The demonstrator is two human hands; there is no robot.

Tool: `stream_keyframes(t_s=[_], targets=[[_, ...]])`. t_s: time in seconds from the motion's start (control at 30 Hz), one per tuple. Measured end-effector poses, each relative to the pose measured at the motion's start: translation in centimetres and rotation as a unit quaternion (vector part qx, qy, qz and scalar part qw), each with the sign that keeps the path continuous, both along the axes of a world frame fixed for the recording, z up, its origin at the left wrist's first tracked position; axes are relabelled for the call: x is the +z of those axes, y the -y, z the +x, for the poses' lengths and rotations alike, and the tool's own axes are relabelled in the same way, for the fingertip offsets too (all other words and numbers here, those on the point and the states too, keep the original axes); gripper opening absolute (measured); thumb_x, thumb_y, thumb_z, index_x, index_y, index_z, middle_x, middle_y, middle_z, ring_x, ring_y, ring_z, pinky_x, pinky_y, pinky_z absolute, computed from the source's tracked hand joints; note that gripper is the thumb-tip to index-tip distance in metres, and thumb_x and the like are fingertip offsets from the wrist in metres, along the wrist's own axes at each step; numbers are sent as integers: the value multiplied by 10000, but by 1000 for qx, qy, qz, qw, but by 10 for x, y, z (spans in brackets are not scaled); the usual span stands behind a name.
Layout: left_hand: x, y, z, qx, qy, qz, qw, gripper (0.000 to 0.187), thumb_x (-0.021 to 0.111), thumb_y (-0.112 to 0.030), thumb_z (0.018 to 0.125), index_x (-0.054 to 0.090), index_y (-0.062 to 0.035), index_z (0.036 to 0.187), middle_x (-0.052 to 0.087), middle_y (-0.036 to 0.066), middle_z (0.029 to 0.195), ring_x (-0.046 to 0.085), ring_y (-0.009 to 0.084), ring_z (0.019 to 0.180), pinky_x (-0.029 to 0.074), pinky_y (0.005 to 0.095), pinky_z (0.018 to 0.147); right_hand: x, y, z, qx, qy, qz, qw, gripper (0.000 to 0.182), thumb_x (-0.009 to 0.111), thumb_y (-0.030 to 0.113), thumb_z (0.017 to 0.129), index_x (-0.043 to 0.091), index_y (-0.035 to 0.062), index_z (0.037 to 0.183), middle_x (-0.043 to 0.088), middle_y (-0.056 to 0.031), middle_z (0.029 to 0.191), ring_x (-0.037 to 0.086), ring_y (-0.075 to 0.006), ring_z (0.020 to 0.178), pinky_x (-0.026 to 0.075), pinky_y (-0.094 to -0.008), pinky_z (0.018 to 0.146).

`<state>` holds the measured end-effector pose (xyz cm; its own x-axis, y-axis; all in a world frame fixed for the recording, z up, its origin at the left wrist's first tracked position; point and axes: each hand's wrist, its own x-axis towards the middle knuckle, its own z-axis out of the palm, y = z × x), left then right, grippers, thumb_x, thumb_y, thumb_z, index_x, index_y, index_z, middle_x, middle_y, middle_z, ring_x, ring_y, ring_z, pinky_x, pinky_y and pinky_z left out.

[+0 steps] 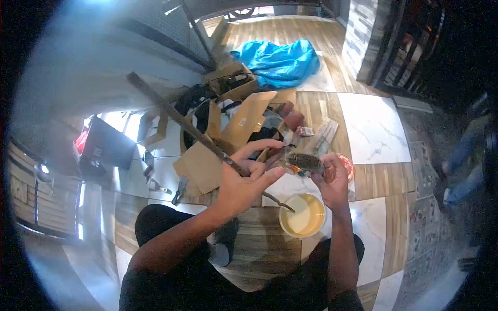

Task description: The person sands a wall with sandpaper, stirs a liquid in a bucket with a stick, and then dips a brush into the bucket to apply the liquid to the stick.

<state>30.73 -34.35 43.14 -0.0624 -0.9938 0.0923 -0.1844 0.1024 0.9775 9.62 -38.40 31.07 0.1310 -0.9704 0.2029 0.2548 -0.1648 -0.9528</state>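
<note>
My left hand (250,179) has a long dark stick (181,119) running through it, from the upper left down toward the bowl. Its thumb is stretched out and some fingers are curled around the stick. My right hand (333,182) grips the right end of a dark, brush-like block (304,161), with the left hand's fingers close to the block's other side. Below the hands stands a yellow bowl (314,228) with pale liquid (300,215) in it. The curved thin lower end of the stick or a tool reaches into the bowl.
Open cardboard boxes (248,120) with mixed items lie ahead, a blue plastic sheet (280,62) behind them. A red-patterned round item (346,168) is beyond my right hand. A dark box (108,144) stands at left. Another person's legs (467,166) show at right.
</note>
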Motion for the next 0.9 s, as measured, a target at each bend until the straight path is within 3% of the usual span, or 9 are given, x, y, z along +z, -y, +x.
stream_keyframes(t_s=[0.1, 0.33, 0.43, 0.5, 0.53, 0.6, 0.7, 0.8, 0.9], targets=[[-7, 1, 6, -24, -54, -8, 998, 325, 700, -90, 842, 620, -16, 1149, 326, -131, 553, 299, -32, 500, 258, 145, 509, 2, 4, 4, 45, 14, -16, 999, 293, 675, -82, 764, 514, 47, 972, 535, -18, 919, 516, -112, 901, 411, -271, 834], [-18, 15, 19, 57, -53, 26, 997, 204, 706, -141, 850, 681, -5, 1001, 467, -87, 609, 381, -2, 564, 302, 189, 499, -7, 8, 24, 59, -23, -1, 998, 281, 668, -70, 777, 514, 62, 971, 538, -4, 897, 524, -101, 870, 430, -262, 792], [-28, 31, 34, 127, -58, 29, 990, 190, 677, -189, 880, 681, -12, 949, 483, -75, 618, 384, 13, 553, 290, 205, 488, -30, 25, 32, 49, -94, -19, 994, 253, 671, -33, 801, 508, 64, 969, 550, 1, 860, 531, -97, 814, 442, -250, 742], [-41, 42, 47, 184, -94, 58, 977, 219, 628, -249, 917, 664, -34, 896, 456, -73, 602, 372, 31, 524, 265, 215, 483, -38, 27, 41, 31, -61, 28, 997, 193, 649, 54, 868, 490, 52, 978, 582, -26, 742, 550, -82, 656, 433, -217, 578], [-58, 48, 55, 184, -95, 57, 977, 219, 628, -249, 917, 664, -34, 896, 456, -73, 602, 372, 31, 524, 265, 215, 483, -53, 30, 43, 30, -62, 28, 997, 193, 649, 54, 868, 490, 52, 978, 582, -26, 742, 550, -82, 656, 433, -217, 578], [-92, 59, 66, 244, -165, 47, 955, 192, 622, -236, 918, 651, -46, 916, 450, -71, 605, 366, 33, 520, 261, 219, 475, -97, 37, 39, 6, -9, 179, 984, 167, 624, 118, 899, 499, 65, 996, 560, -10, 668, 490, -63, 538, 355, -199, 465], [-105, 60, 72, 251, -201, 42, 946, 189, 632, -239, 907, 642, -53, 937, 483, -56, 629, 389, 37, 521, 286, 225, 465, -141, 43, 36, -11, -23, 186, 982, 200, 625, 156, 904, 505, 70, 1040, 566, -15, 682, 459, -57, 510, 329, -197, 443], [-98, 59, 63, 290, -121, 38, 948, 207, 653, -251, 890, 647, -52, 948, 523, -33, 664, 426, 47, 542, 330, 228, 478, -115, 36, 39, 0, -52, 226, 973, 287, 634, 185, 902, 504, 59, 1124, 564, -10, 678, 452, -54, 514, 324, -186, 449], [-90, 56, 61, 232, -83, 28, 969, 291, 708, -287, 842, 662, -42, 993, 561, -13, 695, 452, 60, 556, 376, 232, 503, -97, 33, 48, 36, -31, 189, 981, 381, 638, 171, 889, 478, 53, 1214, 562, -7, 693, 445, -56, 528, 312, -180, 459]])
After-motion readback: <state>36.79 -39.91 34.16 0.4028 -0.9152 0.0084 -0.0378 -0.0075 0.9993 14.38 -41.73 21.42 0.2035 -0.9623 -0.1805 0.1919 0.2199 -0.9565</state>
